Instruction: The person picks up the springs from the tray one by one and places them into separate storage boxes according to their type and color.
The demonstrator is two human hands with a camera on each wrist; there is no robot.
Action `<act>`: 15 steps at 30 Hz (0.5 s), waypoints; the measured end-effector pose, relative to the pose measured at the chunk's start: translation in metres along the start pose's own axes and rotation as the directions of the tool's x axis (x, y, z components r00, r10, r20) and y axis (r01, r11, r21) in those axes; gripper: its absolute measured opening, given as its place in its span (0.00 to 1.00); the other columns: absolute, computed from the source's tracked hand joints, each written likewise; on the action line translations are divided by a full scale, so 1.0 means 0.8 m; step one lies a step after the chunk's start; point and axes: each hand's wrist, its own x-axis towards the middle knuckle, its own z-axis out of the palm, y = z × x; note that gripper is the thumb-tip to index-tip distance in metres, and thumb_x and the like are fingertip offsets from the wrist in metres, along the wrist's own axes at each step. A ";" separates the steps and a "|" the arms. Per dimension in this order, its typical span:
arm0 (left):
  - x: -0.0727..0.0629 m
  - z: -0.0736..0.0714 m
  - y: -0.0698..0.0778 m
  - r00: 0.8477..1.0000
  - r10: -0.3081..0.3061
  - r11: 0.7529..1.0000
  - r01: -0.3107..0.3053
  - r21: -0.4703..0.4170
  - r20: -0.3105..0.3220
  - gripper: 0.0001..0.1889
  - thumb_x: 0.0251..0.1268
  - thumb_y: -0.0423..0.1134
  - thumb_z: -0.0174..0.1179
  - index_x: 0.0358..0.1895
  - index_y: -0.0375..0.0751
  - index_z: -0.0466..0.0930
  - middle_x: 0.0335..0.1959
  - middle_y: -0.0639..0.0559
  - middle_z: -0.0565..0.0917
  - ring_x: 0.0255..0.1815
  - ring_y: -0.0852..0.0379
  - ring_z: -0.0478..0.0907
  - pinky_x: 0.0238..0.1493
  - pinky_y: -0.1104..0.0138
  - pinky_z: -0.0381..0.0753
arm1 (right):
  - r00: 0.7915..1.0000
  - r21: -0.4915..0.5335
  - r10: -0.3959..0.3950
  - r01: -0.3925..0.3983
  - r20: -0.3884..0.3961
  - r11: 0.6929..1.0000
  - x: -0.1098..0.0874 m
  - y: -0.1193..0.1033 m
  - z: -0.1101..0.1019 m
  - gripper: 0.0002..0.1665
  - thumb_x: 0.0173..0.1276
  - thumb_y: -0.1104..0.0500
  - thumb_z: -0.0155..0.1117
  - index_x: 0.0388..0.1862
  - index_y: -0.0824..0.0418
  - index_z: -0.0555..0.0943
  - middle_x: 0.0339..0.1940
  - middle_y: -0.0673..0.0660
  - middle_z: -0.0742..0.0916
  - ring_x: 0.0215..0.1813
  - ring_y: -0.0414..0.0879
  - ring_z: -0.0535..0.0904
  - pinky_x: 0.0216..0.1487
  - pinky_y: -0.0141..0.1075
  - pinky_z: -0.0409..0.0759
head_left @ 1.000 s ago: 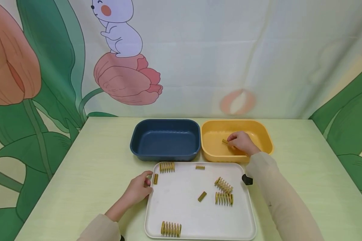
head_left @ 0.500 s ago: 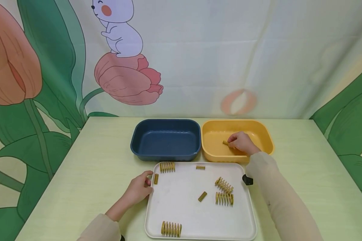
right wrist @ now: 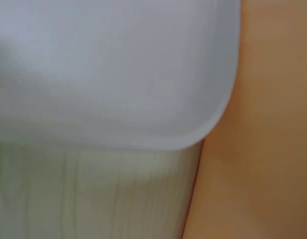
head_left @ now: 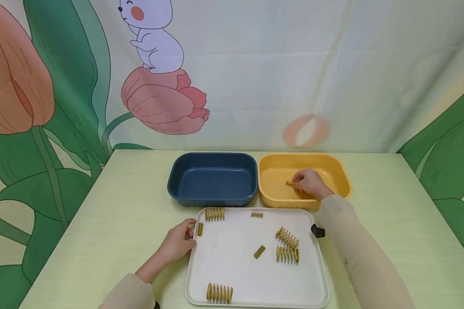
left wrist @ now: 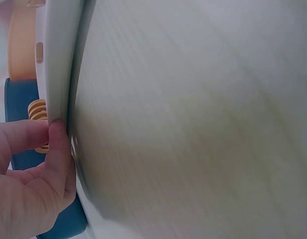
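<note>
In the head view my right hand (head_left: 310, 183) is inside the yellow bin (head_left: 264, 195), its fingertips pinching a small brass-coloured spring (head_left: 289, 183). Part of that spring is hidden by the fingers. My left hand (head_left: 178, 241) pinches the left rim of the white tray (head_left: 232, 266). The left wrist view shows thumb and finger on either side of the tray's edge (left wrist: 60, 64). On the tray lie large springs, among them one at the near left (head_left: 219, 294) and one at the right (head_left: 288, 255). Small springs lie there too, one near the middle (head_left: 259, 252).
A dark blue bin (head_left: 212, 200) stands left of the yellow one, both behind the tray on the pale green table (head_left: 120, 206). A printed curtain (head_left: 247, 86) hangs at the table's back edge.
The small spring's visible end in the yellow bin has shifted slightly right and down with my right fingertips. My left hand and the springs on the tray stay put.
</note>
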 end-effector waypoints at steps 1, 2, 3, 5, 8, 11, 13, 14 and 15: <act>0.000 0.000 0.001 1.000 0.005 1.000 -0.005 0.004 -0.001 0.26 0.44 0.23 0.53 0.54 0.32 0.66 0.28 0.47 0.70 0.22 0.60 0.67 0.19 0.70 0.71 | 1.000 0.010 0.007 -0.007 0.001 1.000 0.000 0.001 0.000 0.11 0.55 0.66 0.57 0.37 0.70 0.77 0.28 0.59 0.78 0.28 0.47 0.69 0.27 0.30 0.69; -0.001 -0.001 0.001 1.000 0.010 1.000 -0.010 0.009 -0.002 0.26 0.44 0.23 0.53 0.54 0.32 0.66 0.27 0.47 0.70 0.22 0.60 0.67 0.19 0.71 0.71 | 1.000 0.014 0.009 -0.009 -0.002 1.000 0.000 0.001 -0.001 0.11 0.56 0.66 0.57 0.38 0.69 0.77 0.29 0.59 0.78 0.29 0.47 0.69 0.28 0.30 0.69; -0.001 -0.001 0.001 1.000 0.016 1.000 -0.016 0.012 -0.002 0.26 0.44 0.23 0.53 0.54 0.32 0.67 0.27 0.47 0.70 0.23 0.59 0.67 0.19 0.71 0.71 | 1.000 0.022 0.011 -0.011 -0.001 1.000 0.000 0.001 -0.001 0.12 0.56 0.65 0.57 0.39 0.69 0.77 0.31 0.59 0.78 0.30 0.47 0.69 0.29 0.30 0.69; -0.002 -0.002 0.002 1.000 0.024 0.999 -0.024 0.021 -0.002 0.26 0.43 0.23 0.53 0.54 0.31 0.67 0.27 0.48 0.71 0.23 0.60 0.67 0.20 0.71 0.70 | 1.000 0.037 0.014 -0.014 -0.001 0.999 0.000 0.001 -0.002 0.13 0.57 0.65 0.56 0.41 0.69 0.76 0.34 0.60 0.77 0.32 0.48 0.69 0.30 0.30 0.69; -0.002 -0.002 0.003 1.000 0.027 0.999 -0.027 0.026 -0.003 0.26 0.44 0.23 0.53 0.54 0.31 0.67 0.27 0.49 0.71 0.23 0.60 0.67 0.20 0.71 0.70 | 1.000 0.074 0.007 -0.007 0.006 0.997 -0.002 0.000 -0.004 0.14 0.59 0.64 0.56 0.44 0.69 0.75 0.38 0.61 0.77 0.34 0.48 0.69 0.32 0.31 0.70; -0.002 -0.002 0.003 1.000 0.028 0.999 -0.028 0.029 -0.007 0.26 0.43 0.23 0.54 0.54 0.31 0.67 0.27 0.49 0.71 0.24 0.60 0.67 0.20 0.72 0.70 | 1.000 0.118 0.016 -0.017 0.008 0.993 -0.004 -0.004 -0.006 0.15 0.59 0.63 0.56 0.45 0.69 0.74 0.40 0.61 0.76 0.34 0.49 0.69 0.34 0.33 0.71; -0.002 -0.002 0.003 1.000 0.028 0.999 -0.028 0.031 -0.009 0.26 0.43 0.23 0.54 0.54 0.31 0.67 0.27 0.48 0.71 0.24 0.60 0.67 0.20 0.72 0.70 | 1.000 0.136 0.021 -0.022 0.010 0.990 -0.006 -0.007 -0.007 0.16 0.60 0.63 0.56 0.46 0.69 0.73 0.41 0.61 0.75 0.34 0.49 0.69 0.36 0.35 0.72; -0.002 -0.002 0.003 0.999 0.030 0.999 -0.030 0.035 -0.010 0.26 0.43 0.23 0.54 0.53 0.31 0.67 0.27 0.48 0.71 0.25 0.60 0.67 0.20 0.72 0.70 | 1.000 0.139 0.025 -0.026 0.008 0.990 -0.007 -0.008 -0.008 0.17 0.60 0.62 0.56 0.46 0.69 0.73 0.41 0.61 0.75 0.35 0.49 0.69 0.36 0.35 0.72; -0.002 -0.002 0.003 0.999 0.032 0.999 -0.032 0.038 -0.010 0.26 0.43 0.23 0.54 0.53 0.31 0.67 0.27 0.48 0.71 0.25 0.60 0.68 0.21 0.72 0.70 | 1.000 0.140 0.027 -0.028 0.006 0.990 -0.008 -0.009 -0.009 0.16 0.60 0.62 0.56 0.46 0.69 0.73 0.41 0.61 0.75 0.35 0.49 0.69 0.36 0.35 0.72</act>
